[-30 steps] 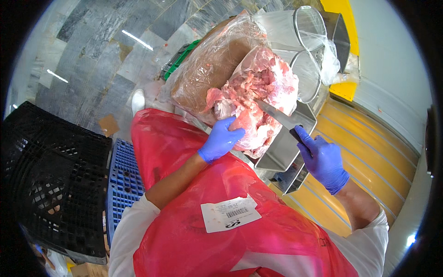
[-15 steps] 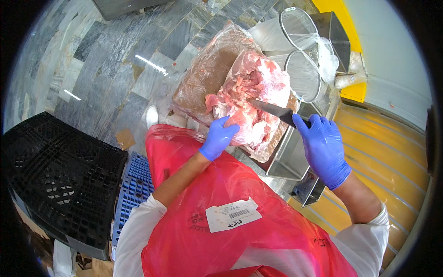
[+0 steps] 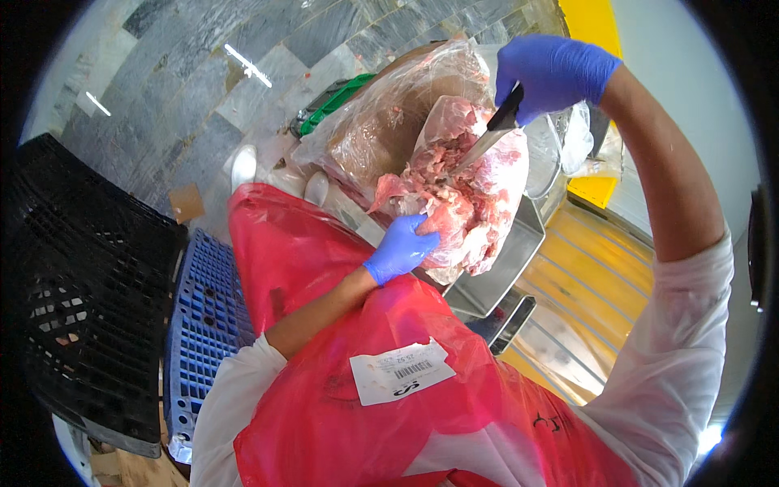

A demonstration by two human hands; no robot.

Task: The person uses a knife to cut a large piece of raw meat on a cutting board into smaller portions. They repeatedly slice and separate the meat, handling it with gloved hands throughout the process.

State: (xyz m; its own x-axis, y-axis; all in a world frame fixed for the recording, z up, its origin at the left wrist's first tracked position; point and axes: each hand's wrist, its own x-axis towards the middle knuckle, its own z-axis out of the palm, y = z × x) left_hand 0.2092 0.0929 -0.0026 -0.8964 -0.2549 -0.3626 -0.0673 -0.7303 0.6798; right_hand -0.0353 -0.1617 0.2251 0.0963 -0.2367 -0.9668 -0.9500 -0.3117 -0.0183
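Cutting meat, I judge; my right hand grasps the knife, my left hand the meat's edge; next stroke needs steadiness.

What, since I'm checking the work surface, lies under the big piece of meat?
A brown surface covered in clear plastic shows to the left of the meat and appears to extend beneath it. Whatever is directly underneath is hidden by the meat.

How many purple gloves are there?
2. One is on the left hand, gripping the meat's near edge; the other is on the right hand, holding the knife. No others show.
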